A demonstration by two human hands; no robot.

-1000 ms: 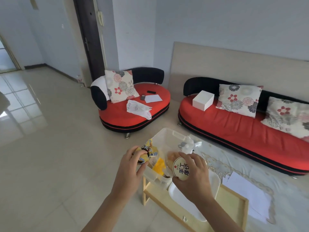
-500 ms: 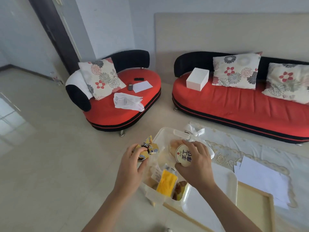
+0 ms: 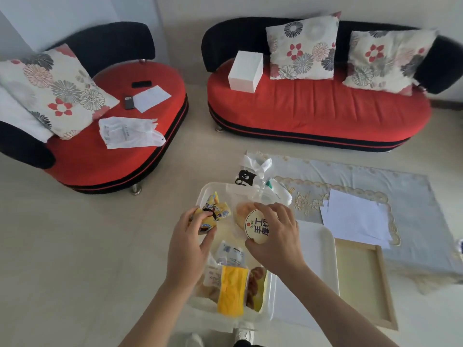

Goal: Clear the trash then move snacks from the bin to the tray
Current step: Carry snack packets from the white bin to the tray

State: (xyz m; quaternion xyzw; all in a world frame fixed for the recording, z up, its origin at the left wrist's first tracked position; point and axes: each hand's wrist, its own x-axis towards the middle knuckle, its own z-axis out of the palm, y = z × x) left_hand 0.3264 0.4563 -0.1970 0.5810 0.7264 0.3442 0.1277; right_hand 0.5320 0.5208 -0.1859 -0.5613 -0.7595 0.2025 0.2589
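I am watching both hands working over the clear plastic bin (image 3: 215, 184) at the table's near-left corner. The left hand (image 3: 190, 244) is curling its fingers and thumb round a crinkled yellow snack wrapper with blue print (image 3: 214, 212), holding it above the bin's left side. The right hand (image 3: 278, 241) is gripping a clear-wrapped bread bun with a round cream label (image 3: 255, 225) above the bin's middle, with the fingers arching over the top and the thumb pressing in under the label.

Just to the right of that hand, the white rectangular plastic tray (image 3: 318, 259) is lying against the bin's side. Under both wrists, inside the bin, a yellow-banded packet of brown pastries (image 3: 231, 289) and a small clear packet with blue print (image 3: 230, 254) are lying. Beyond the bin, a knotted white plastic bag (image 3: 255, 166) is sitting on the pale blue lace-edged tablecloth (image 3: 375, 186) with white paper sheets (image 3: 355, 219) near it on the right.
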